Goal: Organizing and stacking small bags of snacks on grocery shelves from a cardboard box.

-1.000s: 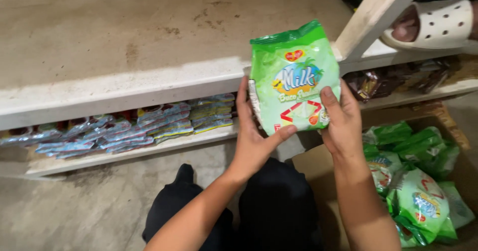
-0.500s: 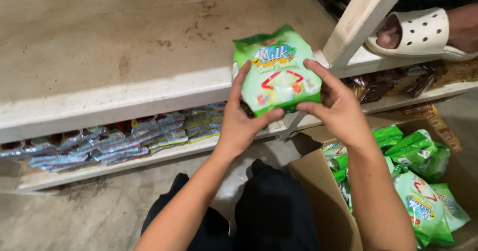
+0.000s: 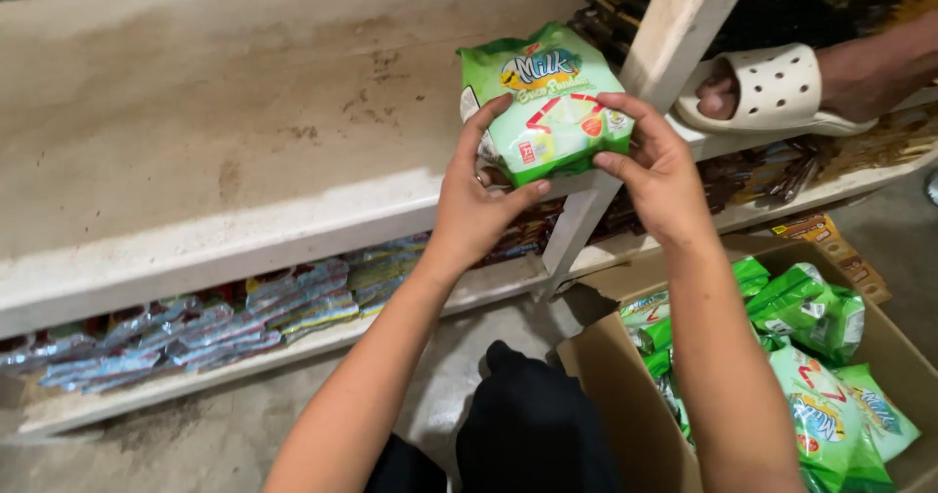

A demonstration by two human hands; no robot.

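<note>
Both hands hold one green packet [image 3: 547, 102] over the front edge of the upper shelf [image 3: 244, 131], just left of the pale post [image 3: 674, 34]. The left hand [image 3: 479, 205] grips the packet's left side, its fingers [image 3: 486, 127] curled up along the edge and the thumb pressed under the lower rim. The right hand [image 3: 660, 175] grips the right side, fingers wrapped over the packet's right edge, thumb at the lower corner. Both sets of fingers are closed on the packet; it is tilted, its printed face turned up toward the camera.

The upper shelf is a worn, stained pale board. On the lower shelf [image 3: 293, 356] lies a row of flat blue and red packets [image 3: 195, 322], and darker packets [image 3: 762, 175] lie to the right of the post. Low on the right stands an open cardboard box [image 3: 625, 376] with more green packets [image 3: 821, 395] inside. Another person's foot in a cream perforated sandal [image 3: 772, 92] rests on the shelf edge right of the post. The person's dark-clothed knees [image 3: 532, 425] show at the bottom.
</note>
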